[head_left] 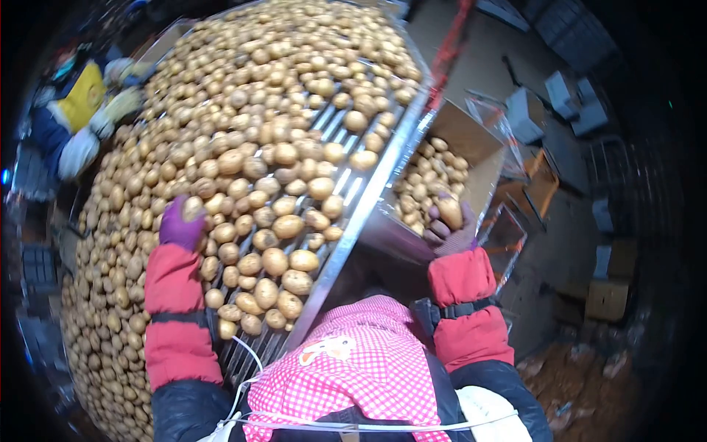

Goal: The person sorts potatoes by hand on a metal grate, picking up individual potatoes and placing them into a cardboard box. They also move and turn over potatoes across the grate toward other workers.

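Note:
Potatoes (274,261) cover a slatted metal table (346,184) in a thick layer. My left hand (184,225), in a purple glove, is among them at the left with its fingers closed around a potato (193,208). Over the near edge of a cardboard box (471,136) at the right, my right hand (451,232), gloved in purple, grips a larger potato (450,212). Inside that box lie several more potatoes (434,173).
A metal rail (368,206) separates the table from the box. Across the potatoes at the upper left, a co-worker's gloved hands (118,110) reach in. White boxes (525,116) and an orange stand (541,184) are on the right.

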`<state>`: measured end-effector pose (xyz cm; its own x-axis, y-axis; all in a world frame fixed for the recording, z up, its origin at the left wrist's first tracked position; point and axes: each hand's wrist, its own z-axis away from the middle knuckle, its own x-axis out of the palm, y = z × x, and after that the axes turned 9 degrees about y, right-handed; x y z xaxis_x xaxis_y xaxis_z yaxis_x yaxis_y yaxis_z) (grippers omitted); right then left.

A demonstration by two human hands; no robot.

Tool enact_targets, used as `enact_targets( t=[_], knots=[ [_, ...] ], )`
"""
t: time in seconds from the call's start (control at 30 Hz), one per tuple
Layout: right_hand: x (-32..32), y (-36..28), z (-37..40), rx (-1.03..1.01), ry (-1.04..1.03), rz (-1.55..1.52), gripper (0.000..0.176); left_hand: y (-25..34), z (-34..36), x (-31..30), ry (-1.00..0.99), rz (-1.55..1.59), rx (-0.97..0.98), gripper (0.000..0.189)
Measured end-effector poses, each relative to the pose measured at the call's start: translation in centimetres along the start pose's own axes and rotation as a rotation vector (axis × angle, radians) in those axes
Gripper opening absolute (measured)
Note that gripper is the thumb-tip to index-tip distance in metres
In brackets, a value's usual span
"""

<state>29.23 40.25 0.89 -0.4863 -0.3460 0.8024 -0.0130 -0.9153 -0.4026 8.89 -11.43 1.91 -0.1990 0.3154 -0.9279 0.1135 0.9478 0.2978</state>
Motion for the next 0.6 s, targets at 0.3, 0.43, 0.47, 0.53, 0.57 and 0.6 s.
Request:
enact_targets(
  t=[0.3, 0.43, 0.47, 0.53, 0.57, 0.6],
  knots=[
    [-15.9, -12.4, 11.6, -0.208, 0.779, -0.057, 0.033, 13.6, 3.3, -1.8, -0.047, 1.527, -0.619, 0.047],
    [-17.2, -25.8, 4.0, -0.727, 0.492, -0.259, 0.059, 23.4, 4.4, -3.5, -0.44, 1.784, -0.669, 0.049],
    [-18.6, -29.3, 2.6, -0.577, 0.621, -0.186, 0.055, 25.9, 4.8, -3.9, -0.545, 1.864, -0.707, 0.05],
    [-14.3, -27.3, -1.3, -0.805, 0.499, 0.26, 0.046, 24.8, 6.5, -1.8, -0.477, 1.868, -0.621, 0.06],
    [-7.3, -22.1, -0.4, -0.727, 0.328, 0.356, 0.043, 26.5, 7.0, -2.5, -0.511, 1.915, -0.713, 0.064],
    [-1.2, -16.7, 0.7, -0.664, 0.165, 0.45, 0.041, 26.8, 7.6, -2.1, -0.507, 1.991, -0.763, 0.062]
  ],
)
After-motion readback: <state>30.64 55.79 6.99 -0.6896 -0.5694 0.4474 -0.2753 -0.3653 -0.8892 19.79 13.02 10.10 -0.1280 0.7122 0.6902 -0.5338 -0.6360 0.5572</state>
